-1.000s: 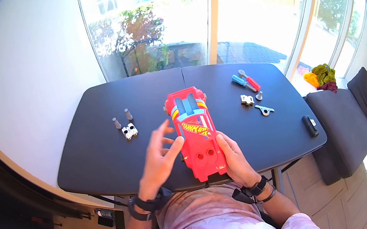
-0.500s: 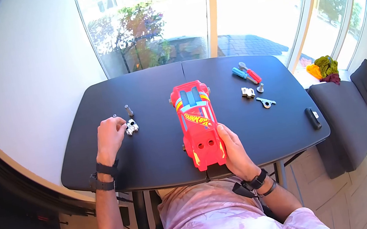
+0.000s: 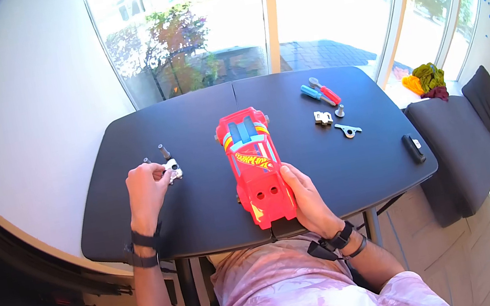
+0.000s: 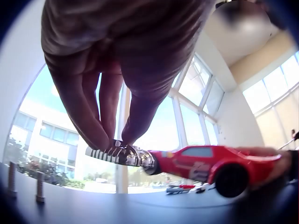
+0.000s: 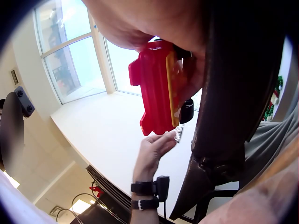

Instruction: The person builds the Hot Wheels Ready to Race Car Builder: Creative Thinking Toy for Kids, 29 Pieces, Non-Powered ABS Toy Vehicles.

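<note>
While your left hand (image 3: 149, 192) pinches the chrome part (image 3: 174, 170) in its fingertips at frame left and your right hand (image 3: 308, 199) grips the red car (image 3: 254, 167) at centre, expect light, stiff, slick plastic: hold chrome by edges, car by flanks.

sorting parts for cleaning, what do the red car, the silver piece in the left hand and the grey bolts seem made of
Red car: likely hard plastic, glossy, with smooth moulded body.
Silver piece: chrome-like shine with bright reflections; plated plastic or metal, can't tell.
Grey bolts: duller, with ridged shafts; perhaps plastic, but metal is possible.
</note>
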A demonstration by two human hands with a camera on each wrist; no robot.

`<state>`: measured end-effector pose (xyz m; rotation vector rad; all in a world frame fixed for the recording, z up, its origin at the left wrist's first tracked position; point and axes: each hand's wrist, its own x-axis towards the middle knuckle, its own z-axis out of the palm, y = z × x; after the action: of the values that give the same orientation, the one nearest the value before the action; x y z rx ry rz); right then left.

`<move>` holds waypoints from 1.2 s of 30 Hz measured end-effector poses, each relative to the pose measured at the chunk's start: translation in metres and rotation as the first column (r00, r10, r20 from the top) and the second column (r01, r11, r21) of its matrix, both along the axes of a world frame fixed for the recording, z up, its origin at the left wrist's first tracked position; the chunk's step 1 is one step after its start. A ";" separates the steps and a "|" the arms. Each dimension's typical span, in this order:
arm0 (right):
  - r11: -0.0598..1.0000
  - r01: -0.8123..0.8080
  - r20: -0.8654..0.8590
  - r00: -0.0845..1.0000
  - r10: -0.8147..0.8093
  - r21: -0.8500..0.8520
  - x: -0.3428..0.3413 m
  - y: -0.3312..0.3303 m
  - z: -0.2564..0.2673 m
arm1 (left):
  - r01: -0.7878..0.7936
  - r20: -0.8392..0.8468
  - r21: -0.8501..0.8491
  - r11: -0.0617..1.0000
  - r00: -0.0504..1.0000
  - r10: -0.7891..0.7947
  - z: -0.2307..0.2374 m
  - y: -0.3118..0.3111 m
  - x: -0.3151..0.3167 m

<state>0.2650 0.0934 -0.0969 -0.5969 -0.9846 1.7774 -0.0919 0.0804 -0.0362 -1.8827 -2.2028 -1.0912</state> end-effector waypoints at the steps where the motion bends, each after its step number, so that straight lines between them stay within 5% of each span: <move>1: 1.000 0.006 0.001 1.000 -0.006 -0.003 0.000 -0.001 0.000 | 0.053 0.078 0.047 0.998 0.995 -0.056 0.012 -0.011 0.016; 5: 1.000 0.026 -0.001 1.000 -0.026 -0.012 -0.002 0.001 -0.002 | 0.287 0.281 0.209 0.935 0.898 -0.339 0.042 -0.054 0.088; 11: 1.000 0.005 -0.030 1.000 -0.005 -0.013 -0.001 0.000 -0.003 | 0.491 0.014 0.155 0.857 0.867 -0.499 0.021 -0.069 0.151; 21: 1.000 0.015 -0.064 0.998 -0.016 -0.013 0.000 -0.001 -0.004 | 0.437 0.040 0.182 0.881 0.891 -0.451 0.000 -0.054 0.164; 27: 1.000 0.016 -0.047 0.999 -0.016 -0.014 0.000 -0.004 0.002 | 0.463 0.292 0.218 0.859 0.809 -0.510 0.018 -0.056 0.157; 34: 1.000 0.022 -0.045 0.999 -0.023 -0.020 -0.001 -0.005 0.001 | 0.274 -0.016 0.261 0.925 0.960 -0.280 0.047 -0.027 0.083; 36: 0.999 0.030 -0.044 0.999 -0.031 -0.020 -0.002 -0.005 0.002 | 0.269 -0.242 0.157 0.950 0.943 -0.227 0.051 -0.005 0.049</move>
<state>0.2634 0.0884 -0.0948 -0.5792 -0.9247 1.7674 -0.0427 0.0755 0.0144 -2.1211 -1.7163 -1.0201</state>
